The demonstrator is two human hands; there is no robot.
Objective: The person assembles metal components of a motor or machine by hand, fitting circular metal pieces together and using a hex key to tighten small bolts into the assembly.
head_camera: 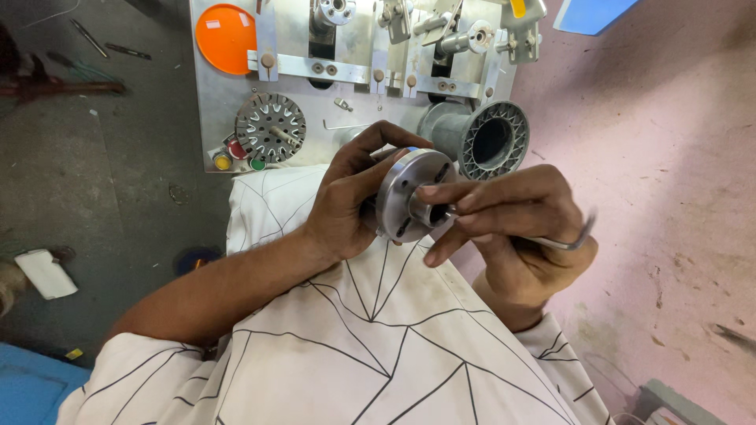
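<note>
Far left on the metal fixture plate (213, 102): orange disc (226, 37), then a slotted round core (271, 127) w/ small coloured buttons beside it. Left hand (346, 201) is wrapped around the back of a flanged metal part (409, 193), fingers over its rim, held above the lap, in front of the plate. Part looks solid machined steel: prob. heavy, rigid, smooth so a bit slippery; rim is the sound place to grip. Behind it, a grey ribbed housing (488, 140) lies on its side. Right hand (512, 228) pinches at the part's centre hub, also carrying what seems a thin bent key (571, 240), blurred.
</note>
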